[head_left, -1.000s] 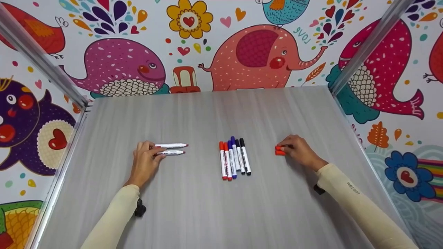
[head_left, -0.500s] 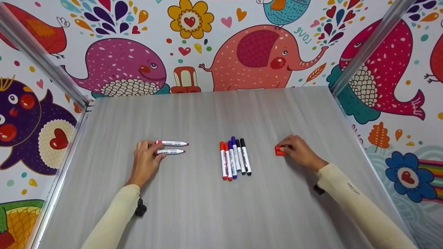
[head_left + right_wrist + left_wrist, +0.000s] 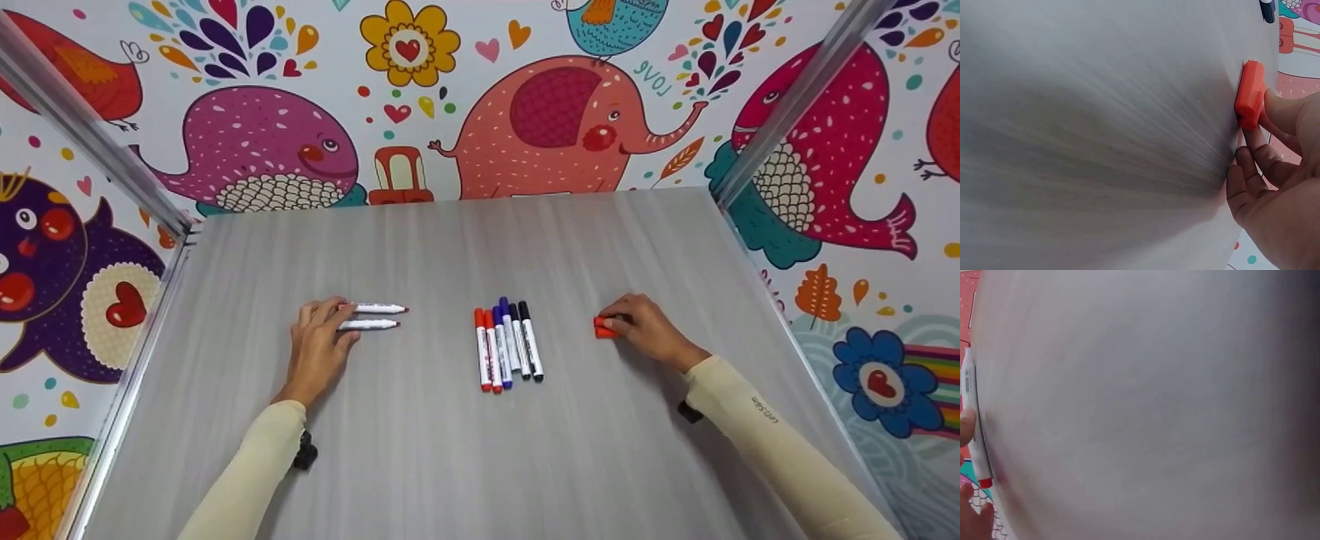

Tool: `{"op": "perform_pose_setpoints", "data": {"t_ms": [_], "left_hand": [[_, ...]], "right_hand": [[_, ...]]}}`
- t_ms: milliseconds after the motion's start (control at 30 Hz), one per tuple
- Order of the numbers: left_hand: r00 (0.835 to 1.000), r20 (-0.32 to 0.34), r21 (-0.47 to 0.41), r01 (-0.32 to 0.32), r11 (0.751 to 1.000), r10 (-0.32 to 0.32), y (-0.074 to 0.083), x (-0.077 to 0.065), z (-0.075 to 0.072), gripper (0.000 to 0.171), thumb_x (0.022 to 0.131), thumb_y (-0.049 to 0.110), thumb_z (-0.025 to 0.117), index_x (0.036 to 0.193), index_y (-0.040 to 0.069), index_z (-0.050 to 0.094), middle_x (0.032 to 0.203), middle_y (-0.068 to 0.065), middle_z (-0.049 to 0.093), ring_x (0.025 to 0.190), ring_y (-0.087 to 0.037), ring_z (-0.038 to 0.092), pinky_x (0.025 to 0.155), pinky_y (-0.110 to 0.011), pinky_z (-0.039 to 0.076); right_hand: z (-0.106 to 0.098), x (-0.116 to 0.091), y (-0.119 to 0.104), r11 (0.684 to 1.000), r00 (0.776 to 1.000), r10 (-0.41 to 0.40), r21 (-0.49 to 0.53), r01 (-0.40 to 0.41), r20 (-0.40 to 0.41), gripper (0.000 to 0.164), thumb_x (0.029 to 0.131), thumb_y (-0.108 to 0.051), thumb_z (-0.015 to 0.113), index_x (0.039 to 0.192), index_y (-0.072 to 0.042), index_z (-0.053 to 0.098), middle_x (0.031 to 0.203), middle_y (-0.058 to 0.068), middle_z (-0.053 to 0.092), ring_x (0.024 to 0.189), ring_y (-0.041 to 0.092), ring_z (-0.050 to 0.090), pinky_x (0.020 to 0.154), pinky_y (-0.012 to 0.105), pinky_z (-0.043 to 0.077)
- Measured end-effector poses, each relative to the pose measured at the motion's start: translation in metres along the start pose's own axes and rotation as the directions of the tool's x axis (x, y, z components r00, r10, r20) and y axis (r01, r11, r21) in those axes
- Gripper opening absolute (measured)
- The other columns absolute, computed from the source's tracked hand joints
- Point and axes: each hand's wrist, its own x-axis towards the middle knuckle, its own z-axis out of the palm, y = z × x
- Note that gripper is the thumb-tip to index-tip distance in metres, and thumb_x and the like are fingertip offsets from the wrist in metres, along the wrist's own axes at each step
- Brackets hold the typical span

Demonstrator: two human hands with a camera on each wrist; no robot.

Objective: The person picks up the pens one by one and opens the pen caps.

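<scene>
In the head view, two uncapped red-tipped markers lie side by side on the left, an upper marker (image 3: 379, 308) and a lower marker (image 3: 369, 325). My left hand (image 3: 319, 345) is at their rear ends, a finger on the upper one and the thumb beside the lower one. A fingertip overlaps a white marker (image 3: 979, 455) with a red end in the left wrist view. On the right, my right hand (image 3: 649, 330) pinches red marker caps (image 3: 1250, 93) between thumb and fingers, close to the table. Two caps show side by side, partly covered by the fingers.
Between the hands lies a row of capped markers: red markers (image 3: 488, 349), blue markers (image 3: 505, 341) and black markers (image 3: 529, 340). The grey table (image 3: 450, 465) meets walls printed with cartoon animals at the back and sides, with metal posts (image 3: 780, 120) at the corners.
The two uncapped markers have shifted slightly away from me, and the left fingers have spread from the lower marker toward the upper one. The right hand stays in place with the caps.
</scene>
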Motion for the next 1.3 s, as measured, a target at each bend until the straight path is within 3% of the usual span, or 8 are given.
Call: {"op": "perform_pose_setpoints", "data": {"t_ms": [267, 467, 733, 933, 1100, 1167, 1300], "left_hand": [[0.999, -0.043, -0.045, -0.016, 0.999, 0.014, 0.017, -0.004, -0.002, 0.045, 0.09, 0.002, 0.089, 0.132, -0.006, 0.075, 0.138, -0.022, 0.069, 0.131, -0.043, 0.053, 0.098, -0.059, 0.038], [0.999, -0.05, -0.09, -0.01, 0.996, 0.006, 0.034, -0.008, 0.002, 0.044, 0.09, 0.0, 0.089, 0.132, -0.005, 0.076, 0.136, -0.021, 0.07, 0.131, -0.042, 0.054, 0.099, -0.06, 0.04], [0.998, -0.028, -0.136, -0.059, 0.989, 0.056, 0.056, -0.018, 0.015, 0.044, 0.088, -0.001, 0.09, 0.13, -0.007, 0.075, 0.13, -0.018, 0.072, 0.125, -0.04, 0.056, 0.104, -0.056, 0.043], [0.998, 0.018, -0.179, -0.057, 0.982, 0.061, 0.074, -0.026, 0.028, 0.046, 0.09, 0.001, 0.089, 0.133, -0.006, 0.074, 0.132, -0.017, 0.071, 0.129, -0.037, 0.057, 0.108, -0.054, 0.047], [0.992, -0.003, -0.216, -0.122, 0.969, 0.124, 0.085, -0.031, 0.043, 0.045, 0.09, 0.003, 0.088, 0.131, -0.008, 0.073, 0.131, -0.017, 0.071, 0.13, -0.037, 0.057, 0.111, -0.052, 0.047], [0.993, 0.012, -0.232, -0.113, 0.966, 0.119, 0.091, -0.033, 0.046, 0.045, 0.091, 0.003, 0.087, 0.132, -0.008, 0.072, 0.133, -0.017, 0.07, 0.133, -0.039, 0.057, 0.113, -0.054, 0.046], [0.995, 0.09, -0.263, -0.012, 0.965, 0.037, 0.106, -0.041, 0.045, 0.049, 0.092, 0.003, 0.087, 0.137, -0.008, 0.07, 0.139, -0.019, 0.067, 0.139, -0.042, 0.054, 0.115, -0.061, 0.044]], "right_hand": [[0.0, 0.002, -0.004, 0.999, 0.999, 0.044, 0.007, -0.044, -0.011, 0.019, 0.106, -0.004, 0.073, 0.121, 0.004, 0.08, 0.115, 0.016, 0.077, 0.11, 0.035, 0.064, 0.099, 0.051, 0.049], [0.001, 0.007, -0.01, 0.998, 0.998, 0.055, 0.027, -0.054, -0.035, 0.02, 0.106, -0.006, 0.074, 0.122, 0.005, 0.08, 0.117, 0.017, 0.076, 0.114, 0.036, 0.063, 0.102, 0.053, 0.049], [0.008, 0.018, -0.027, 0.996, 0.998, 0.065, 0.056, -0.064, -0.024, 0.023, 0.105, -0.005, 0.075, 0.124, 0.006, 0.078, 0.121, 0.017, 0.075, 0.121, 0.037, 0.06, 0.106, 0.053, 0.049], [0.014, 0.029, -0.036, 0.998, 1.0, 0.014, 0.058, -0.013, -0.004, 0.025, 0.105, -0.006, 0.074, 0.125, 0.009, 0.077, 0.123, 0.02, 0.074, 0.124, 0.041, 0.058, 0.109, 0.059, 0.046], [0.024, 0.039, -0.042, 1.0, 1.0, -0.024, 0.017, 0.024, 0.004, 0.025, 0.104, -0.005, 0.075, 0.125, 0.009, 0.077, 0.123, 0.021, 0.073, 0.126, 0.043, 0.057, 0.112, 0.061, 0.044], [0.029, 0.043, -0.045, 0.999, 0.999, -0.04, 0.012, 0.04, 0.006, 0.024, 0.103, -0.003, 0.076, 0.124, 0.009, 0.077, 0.122, 0.021, 0.073, 0.126, 0.043, 0.058, 0.112, 0.061, 0.044], [0.04, 0.05, -0.052, 0.998, 0.998, -0.054, 0.02, 0.053, 0.025, 0.023, 0.103, -0.004, 0.076, 0.123, 0.008, 0.078, 0.121, 0.02, 0.073, 0.124, 0.042, 0.058, 0.111, 0.061, 0.044]]}}
